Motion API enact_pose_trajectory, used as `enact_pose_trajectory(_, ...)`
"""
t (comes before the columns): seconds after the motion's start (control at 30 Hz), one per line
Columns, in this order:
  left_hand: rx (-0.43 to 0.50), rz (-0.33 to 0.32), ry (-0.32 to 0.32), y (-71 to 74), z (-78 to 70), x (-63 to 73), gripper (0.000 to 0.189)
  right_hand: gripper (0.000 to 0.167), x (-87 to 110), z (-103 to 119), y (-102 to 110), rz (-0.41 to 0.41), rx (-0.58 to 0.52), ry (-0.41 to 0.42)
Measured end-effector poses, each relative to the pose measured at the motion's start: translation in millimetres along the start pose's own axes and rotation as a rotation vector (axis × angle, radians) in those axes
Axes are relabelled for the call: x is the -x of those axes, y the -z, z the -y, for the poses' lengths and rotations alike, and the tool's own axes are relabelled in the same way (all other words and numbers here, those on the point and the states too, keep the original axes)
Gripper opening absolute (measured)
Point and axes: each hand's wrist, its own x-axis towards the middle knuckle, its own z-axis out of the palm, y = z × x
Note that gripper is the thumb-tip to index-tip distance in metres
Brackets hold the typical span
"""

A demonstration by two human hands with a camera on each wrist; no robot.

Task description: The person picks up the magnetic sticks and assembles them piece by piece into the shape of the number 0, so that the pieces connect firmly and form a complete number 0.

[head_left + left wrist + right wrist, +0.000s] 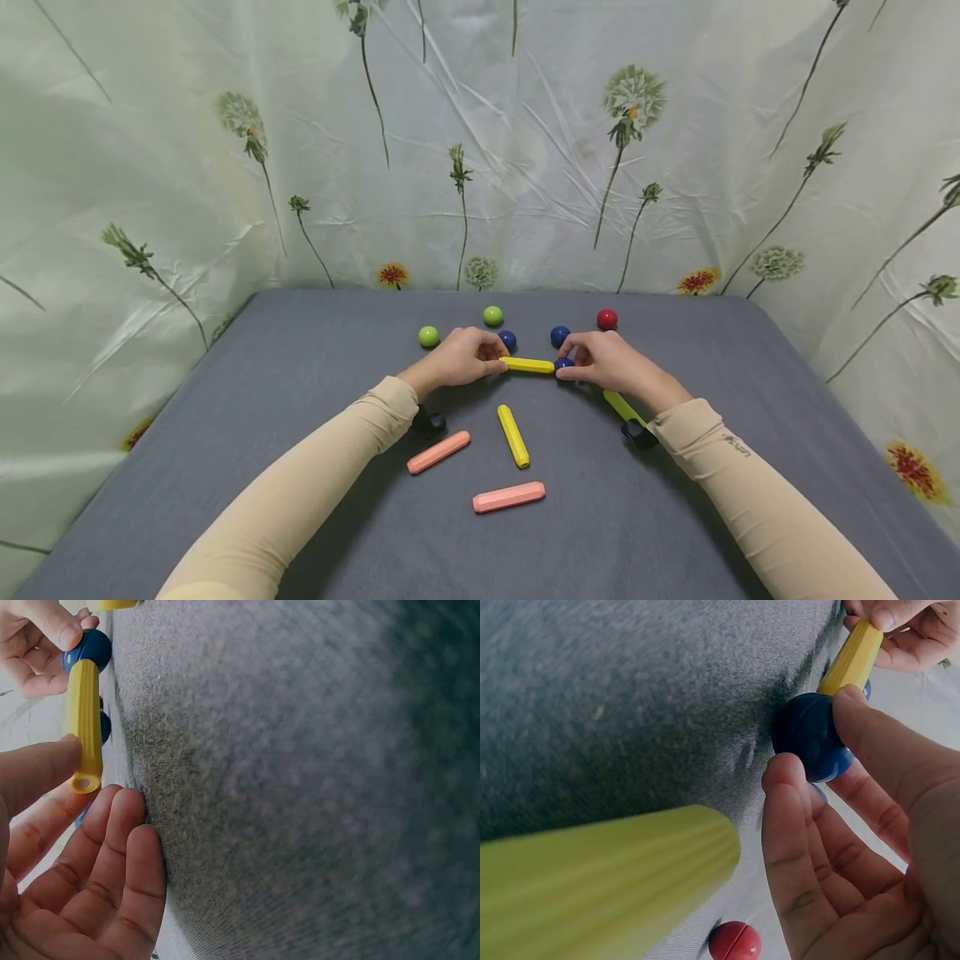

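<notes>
Between thumb and fingers, my left hand [467,358] pinches one end of a ridged yellow rod [527,365]. A small hole shows in that rod's near end in the left wrist view. My right hand [611,360] grips a glossy dark blue ball [810,739], thumb on one side and fingertips on the other. The rod's far end meets the ball, so the two form one line between my hands. In the right wrist view, another yellow rod [607,881] lies close by, below the right hand's fingers.
Behind my hands lie two more blue balls [559,336], two green balls [492,316] and a red ball [607,319]. Nearer me on the grey tabletop [225,433] are a yellow rod [513,436] and two pink rods [509,497]. A flower-patterned curtain [525,167] hangs behind.
</notes>
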Motion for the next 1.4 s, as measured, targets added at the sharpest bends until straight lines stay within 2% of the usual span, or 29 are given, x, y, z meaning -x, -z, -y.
enact_pose_trajectory(0.2,0.006,0.004,-0.027,1.0,0.4,2.7,0.015,0.029,0.5,1.5,-1.4,-0.005,-0.004,-0.018)
enact_pose_trajectory(0.33,0.028,0.002,-0.013,3.6,-0.7,4.6,0.014,0.029,0.5,2.1,-1.7,-0.007,0.001,-0.022)
enact_pose_trajectory(0.63,-0.008,-0.130,-0.008,9.6,-3.7,1.2,0.014,0.029,1.0,0.6,-0.8,-0.017,0.011,0.007)
enact_pose_trajectory(0.87,-0.055,-0.185,-0.021,7.8,-5.1,-6.2,0.016,0.029,-0.2,1.8,0.8,0.002,0.013,-0.006)
enact_pose_trajectory(1.07,-0.125,-0.196,0.005,6.6,-7.5,-11.1,0.023,0.028,0.1,4.2,1.6,0.001,0.040,0.011)
enact_pose_trajectory(1.4,-0.165,-0.174,0.052,5.3,-5.6,-19.3,0.035,0.032,-0.6,8.2,1.2,0.015,0.050,0.043)
